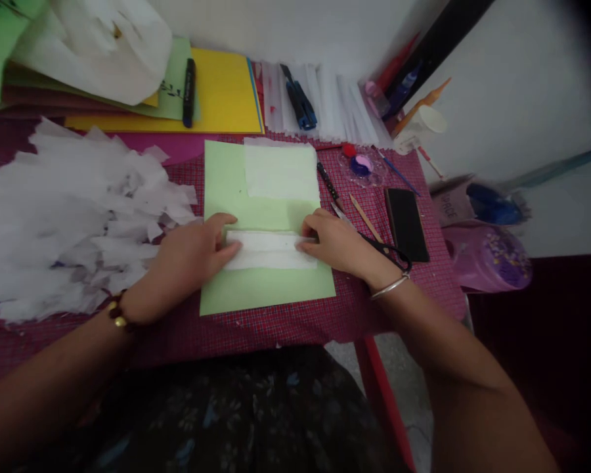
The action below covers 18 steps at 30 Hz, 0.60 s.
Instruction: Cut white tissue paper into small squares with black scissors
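Observation:
A strip of thin white paper (270,251), folded over along its length, lies across a light green sheet (266,289). My left hand (197,253) pinches the strip's left end between thumb and fingers. At the opposite end, my right hand (332,243) has its fingers closed on the same folded paper. Above the strip, another white paper piece (282,172) rests flat on the green sheet's upper part. Just right of the sheet, black-handled scissors (387,251) lie partly hidden under my right wrist.
Left is a large heap of white paper pieces (69,223). To the right are a pencil (367,217), a dark phone (406,225) and a paint palette (362,165). A yellow folder (226,92), black marker (189,93) and blue stapler (299,102) lie at the back.

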Available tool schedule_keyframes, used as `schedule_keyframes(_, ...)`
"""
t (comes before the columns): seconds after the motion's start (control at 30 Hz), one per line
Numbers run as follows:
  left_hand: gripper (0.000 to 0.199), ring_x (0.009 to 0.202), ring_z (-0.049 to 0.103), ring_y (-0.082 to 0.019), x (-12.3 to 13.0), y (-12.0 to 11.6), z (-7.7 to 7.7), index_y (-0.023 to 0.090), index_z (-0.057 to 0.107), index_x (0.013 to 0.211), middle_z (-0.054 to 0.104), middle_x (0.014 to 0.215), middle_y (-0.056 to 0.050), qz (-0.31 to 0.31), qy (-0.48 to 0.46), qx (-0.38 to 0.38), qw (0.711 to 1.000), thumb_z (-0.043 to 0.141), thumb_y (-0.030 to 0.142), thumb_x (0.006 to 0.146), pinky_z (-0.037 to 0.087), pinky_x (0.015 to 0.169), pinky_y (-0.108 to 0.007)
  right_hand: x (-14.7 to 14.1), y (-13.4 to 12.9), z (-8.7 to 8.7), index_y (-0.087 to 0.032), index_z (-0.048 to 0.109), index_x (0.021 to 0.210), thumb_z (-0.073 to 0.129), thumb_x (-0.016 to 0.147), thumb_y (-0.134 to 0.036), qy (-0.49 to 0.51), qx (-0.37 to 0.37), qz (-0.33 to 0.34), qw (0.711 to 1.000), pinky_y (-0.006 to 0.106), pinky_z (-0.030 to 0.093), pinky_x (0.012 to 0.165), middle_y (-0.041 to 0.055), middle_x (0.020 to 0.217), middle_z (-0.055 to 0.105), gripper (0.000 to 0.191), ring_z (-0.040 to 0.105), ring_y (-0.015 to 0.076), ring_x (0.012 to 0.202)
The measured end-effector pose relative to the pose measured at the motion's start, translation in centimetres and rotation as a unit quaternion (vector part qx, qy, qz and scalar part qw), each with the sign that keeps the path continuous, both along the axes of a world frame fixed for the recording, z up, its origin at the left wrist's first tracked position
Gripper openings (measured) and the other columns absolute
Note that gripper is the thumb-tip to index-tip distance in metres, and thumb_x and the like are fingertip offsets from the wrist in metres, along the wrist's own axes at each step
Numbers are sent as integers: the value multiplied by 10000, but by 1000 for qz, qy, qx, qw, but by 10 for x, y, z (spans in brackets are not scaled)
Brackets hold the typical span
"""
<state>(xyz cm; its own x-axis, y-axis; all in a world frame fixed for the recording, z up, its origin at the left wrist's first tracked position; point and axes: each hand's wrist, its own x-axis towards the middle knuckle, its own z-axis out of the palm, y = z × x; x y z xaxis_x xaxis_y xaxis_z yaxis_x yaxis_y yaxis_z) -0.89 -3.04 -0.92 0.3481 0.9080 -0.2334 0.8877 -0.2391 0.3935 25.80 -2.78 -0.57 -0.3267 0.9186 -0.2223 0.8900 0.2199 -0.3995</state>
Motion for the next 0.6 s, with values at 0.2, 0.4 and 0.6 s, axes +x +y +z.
schedule_keyframes(0.2, 431, 682, 585, -219, -1, 0, -2, 177, 600, 1293, 665, 744, -54, 1, -9, 36, 999, 462, 318, 910, 357, 629, -300, -5, -5, -3, -210, 525, 739, 608, 797, -131, 22, 49, 10, 999, 332, 363, 658, 41, 837, 582, 128, 520, 175, 717)
schedule_keyframes(0.4, 465, 642, 548, -215, -1, 1, -8, 157, 624, 1284, 610, 674, -36, 14, -31, 29, 999, 474, 270, 859, 332, 623, -306, -5, -2, -13, -219, 556, 1047, 653, 780, -194, 165, -23, -59, 984, 303, 351, 606, -31, 733, 567, 285, 499, 156, 643)
schedule_keyframes(0.6, 294, 621, 509, -151, -6, -13, 21, 168, 665, 1085, 610, 687, -2, 46, -195, 39, 979, 517, 318, 879, 362, 620, -278, -11, 0, 5, -209, 563, 777, 657, 785, -195, 163, -32, -73, 983, 304, 333, 597, -29, 675, 540, 96, 473, 142, 628)
